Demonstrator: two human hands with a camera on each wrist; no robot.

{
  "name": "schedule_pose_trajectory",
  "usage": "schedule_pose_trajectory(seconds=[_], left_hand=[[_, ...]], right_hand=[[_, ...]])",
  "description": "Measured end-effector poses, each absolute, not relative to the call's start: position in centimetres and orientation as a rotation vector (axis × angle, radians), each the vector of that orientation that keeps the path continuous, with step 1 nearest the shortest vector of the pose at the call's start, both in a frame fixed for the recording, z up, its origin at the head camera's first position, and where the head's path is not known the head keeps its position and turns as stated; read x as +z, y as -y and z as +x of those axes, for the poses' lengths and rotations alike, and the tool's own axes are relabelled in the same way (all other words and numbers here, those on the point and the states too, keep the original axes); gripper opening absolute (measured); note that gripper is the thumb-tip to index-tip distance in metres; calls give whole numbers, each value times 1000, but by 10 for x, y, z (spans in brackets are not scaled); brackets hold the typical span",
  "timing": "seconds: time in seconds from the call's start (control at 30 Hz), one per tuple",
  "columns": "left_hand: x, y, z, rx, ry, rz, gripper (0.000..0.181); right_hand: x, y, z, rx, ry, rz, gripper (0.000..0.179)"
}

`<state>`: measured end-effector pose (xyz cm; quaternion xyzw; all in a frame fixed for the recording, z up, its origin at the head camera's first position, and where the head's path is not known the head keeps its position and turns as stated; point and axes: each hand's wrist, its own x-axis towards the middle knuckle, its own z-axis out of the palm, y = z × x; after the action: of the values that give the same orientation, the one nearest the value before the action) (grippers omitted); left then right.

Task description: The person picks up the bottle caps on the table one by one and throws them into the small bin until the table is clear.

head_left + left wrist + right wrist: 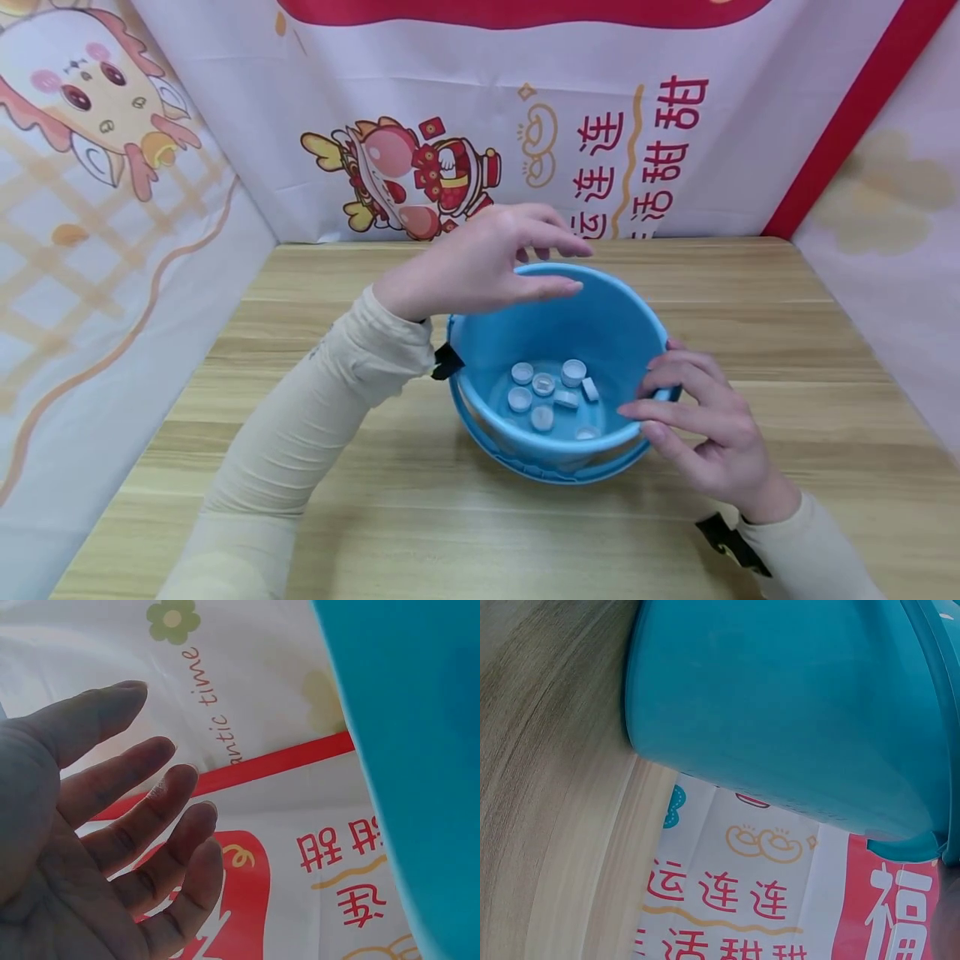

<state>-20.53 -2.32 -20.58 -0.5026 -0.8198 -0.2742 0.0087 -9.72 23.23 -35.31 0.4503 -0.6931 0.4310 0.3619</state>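
Observation:
A blue plastic bucket (525, 342) stands on the table, its handle (562, 477) lowered along the near side. Several small white bottle caps (573, 372) lie scattered on its bottom. My right hand (708, 417) grips the bucket's right rim between fingers and thumb. Over the far left part of the rim hovers my left hand (495, 258), thumb apart from the fingers, holding nothing. The left wrist view shows that hand (120, 840) with its fingers spread beside the bucket wall (412, 750). From the right wrist, mostly the bucket's outer side (780, 697) is visible.
The wooden table (375, 517) extends around the bucket. A printed cloth (450, 83) with red lettering and a cartoon figure hangs behind it. Another patterned cloth (97, 292) borders the left side, and a pale one (885, 275) the right.

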Motion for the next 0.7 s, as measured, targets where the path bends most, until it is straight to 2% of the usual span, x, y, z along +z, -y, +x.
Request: schedule_pose_trajectory(seconds=[0.33, 0.7], left_hand=[[-220, 54, -218, -866, 2643, -1349, 38], [-285, 137, -267, -835, 2920, -964, 37]], right_hand=[[-358, -236, -99, 1131, 1777, 1163, 28], [-356, -235, -99, 1133, 1772, 1173, 28]])
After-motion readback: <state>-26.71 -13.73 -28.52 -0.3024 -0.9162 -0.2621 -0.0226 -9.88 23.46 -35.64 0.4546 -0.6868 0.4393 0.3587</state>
